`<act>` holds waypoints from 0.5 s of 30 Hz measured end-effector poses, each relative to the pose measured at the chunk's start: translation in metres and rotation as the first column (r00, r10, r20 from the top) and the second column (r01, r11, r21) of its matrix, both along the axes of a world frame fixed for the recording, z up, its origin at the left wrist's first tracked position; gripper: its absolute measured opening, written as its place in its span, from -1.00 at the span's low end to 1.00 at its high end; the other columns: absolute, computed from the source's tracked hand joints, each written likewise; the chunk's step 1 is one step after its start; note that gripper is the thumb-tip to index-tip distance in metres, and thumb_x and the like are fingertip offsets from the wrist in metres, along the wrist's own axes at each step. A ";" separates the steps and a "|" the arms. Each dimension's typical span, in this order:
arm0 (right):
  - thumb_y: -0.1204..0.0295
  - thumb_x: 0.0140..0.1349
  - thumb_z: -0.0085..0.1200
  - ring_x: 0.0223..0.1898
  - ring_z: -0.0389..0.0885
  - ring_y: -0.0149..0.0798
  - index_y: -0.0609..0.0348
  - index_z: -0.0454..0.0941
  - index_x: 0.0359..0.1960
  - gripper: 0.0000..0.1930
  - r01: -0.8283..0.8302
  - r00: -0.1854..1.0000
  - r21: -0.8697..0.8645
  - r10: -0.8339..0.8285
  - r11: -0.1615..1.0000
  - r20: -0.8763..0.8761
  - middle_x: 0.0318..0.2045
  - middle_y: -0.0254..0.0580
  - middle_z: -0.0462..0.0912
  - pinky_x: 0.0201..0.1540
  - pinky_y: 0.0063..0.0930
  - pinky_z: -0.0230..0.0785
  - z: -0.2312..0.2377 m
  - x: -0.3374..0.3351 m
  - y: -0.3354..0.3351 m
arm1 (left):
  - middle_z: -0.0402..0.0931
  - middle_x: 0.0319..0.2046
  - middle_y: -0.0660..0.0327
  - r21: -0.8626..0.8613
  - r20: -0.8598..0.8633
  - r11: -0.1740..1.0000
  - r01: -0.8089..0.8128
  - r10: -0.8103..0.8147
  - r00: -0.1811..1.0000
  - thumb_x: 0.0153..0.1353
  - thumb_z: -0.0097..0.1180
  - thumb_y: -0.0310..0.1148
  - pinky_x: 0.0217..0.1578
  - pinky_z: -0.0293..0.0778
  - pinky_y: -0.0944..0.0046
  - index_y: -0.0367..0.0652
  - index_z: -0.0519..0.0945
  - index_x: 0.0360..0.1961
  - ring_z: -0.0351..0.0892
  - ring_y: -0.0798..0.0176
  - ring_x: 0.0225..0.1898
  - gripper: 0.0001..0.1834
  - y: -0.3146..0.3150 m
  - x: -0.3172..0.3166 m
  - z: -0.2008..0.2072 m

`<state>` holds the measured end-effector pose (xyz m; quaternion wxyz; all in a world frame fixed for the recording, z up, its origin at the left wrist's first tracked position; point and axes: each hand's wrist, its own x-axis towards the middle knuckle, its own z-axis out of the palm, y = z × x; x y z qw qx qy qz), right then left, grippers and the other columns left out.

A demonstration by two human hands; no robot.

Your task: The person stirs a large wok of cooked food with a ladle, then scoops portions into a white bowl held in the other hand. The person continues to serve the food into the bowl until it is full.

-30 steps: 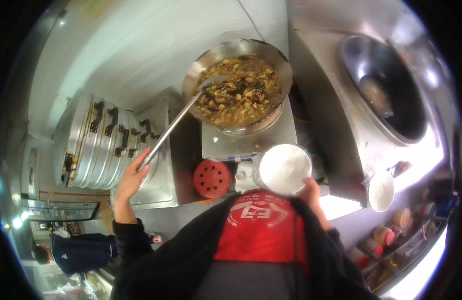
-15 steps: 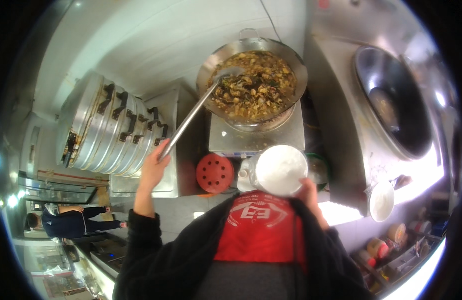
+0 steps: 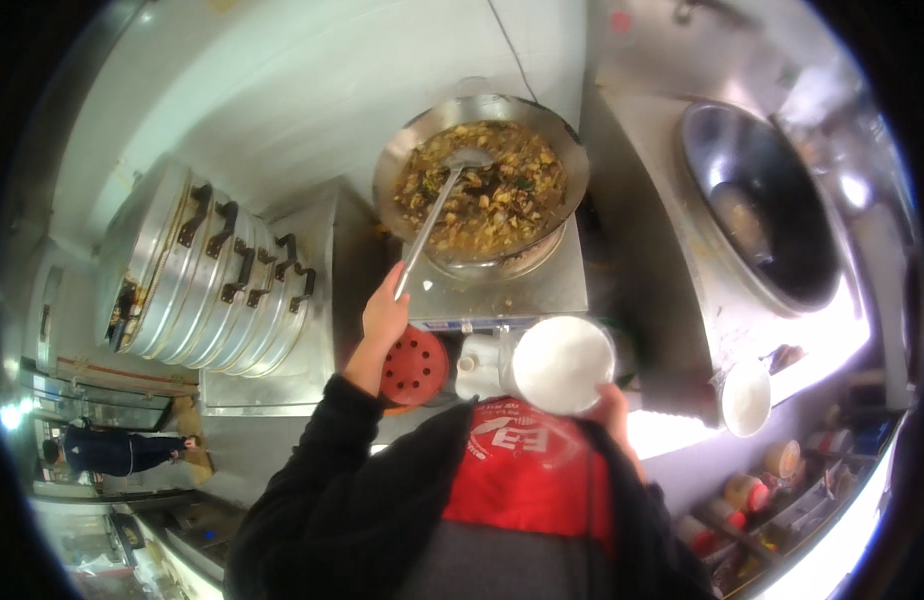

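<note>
My left hand [image 3: 385,308] is closed around the end of a long-handled metal ladle [image 3: 428,225]. Its rounded head rests in a big steel wok [image 3: 387,175] of brown stew [image 3: 512,200], with chunks and greens in the broth. The head shows at the surface, toward the far side of the middle. My right hand [image 3: 608,408] grips the near right rim of a white bowl [image 3: 562,362] in front of my red apron. Its inside looks plain white, with no food that I can make out. The bowl is nearer to me than the wok, apart from it.
The wok stands on a metal stove [image 3: 502,290]. A tall stack of aluminium steamers [image 3: 197,275] with black handles is at left. Below the stove lies a red perforated disc [image 3: 414,368]. At right, a second dark wok [image 3: 767,200] sits in a steel counter. Far left, another person [image 3: 117,450] stands.
The ladle has shifted right and turned more upright, its head now flatter at the stew's surface. My left hand has moved right and up. The white bowl has barely moved; the whole view has shifted.
</note>
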<state>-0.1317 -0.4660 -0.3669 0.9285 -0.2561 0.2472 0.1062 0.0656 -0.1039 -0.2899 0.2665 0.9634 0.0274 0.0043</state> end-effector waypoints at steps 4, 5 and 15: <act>0.21 0.12 0.00 0.28 0.34 0.11 0.25 0.18 0.36 -0.26 -0.003 0.999 0.003 0.003 1.000 0.050 0.25 0.10 0.38 0.36 0.09 0.14 -0.008 -0.015 -0.005 | 0.59 -0.01 -0.01 0.027 -0.107 1.000 -0.003 0.006 0.994 0.25 0.06 -0.37 0.01 0.46 0.02 0.33 0.26 0.39 0.58 -0.11 -0.01 -0.32 0.002 0.002 0.000; 0.21 0.12 0.00 0.28 0.34 0.12 0.24 0.17 0.37 -0.25 0.012 1.000 -0.030 -0.012 0.999 0.011 0.27 0.10 0.36 0.36 0.11 0.13 -0.012 -0.019 -0.007 | 0.59 -0.04 -0.02 0.035 -0.109 0.999 0.004 0.000 0.994 0.24 0.06 -0.37 0.00 0.46 0.02 0.33 0.25 0.39 0.59 -0.12 -0.03 -0.31 0.002 0.002 0.000; 0.27 0.16 -0.01 0.24 0.41 0.17 0.27 0.13 0.38 -0.27 0.030 1.000 0.041 -0.030 0.999 0.002 0.25 0.13 0.38 0.23 0.15 0.37 -0.035 -0.029 -0.010 | 0.52 -0.13 0.08 -0.016 0.499 0.987 0.158 -0.129 0.857 0.14 0.08 -0.55 -0.09 0.48 0.07 -0.11 0.46 0.21 0.57 -0.03 -0.09 -0.46 -0.033 -0.026 0.017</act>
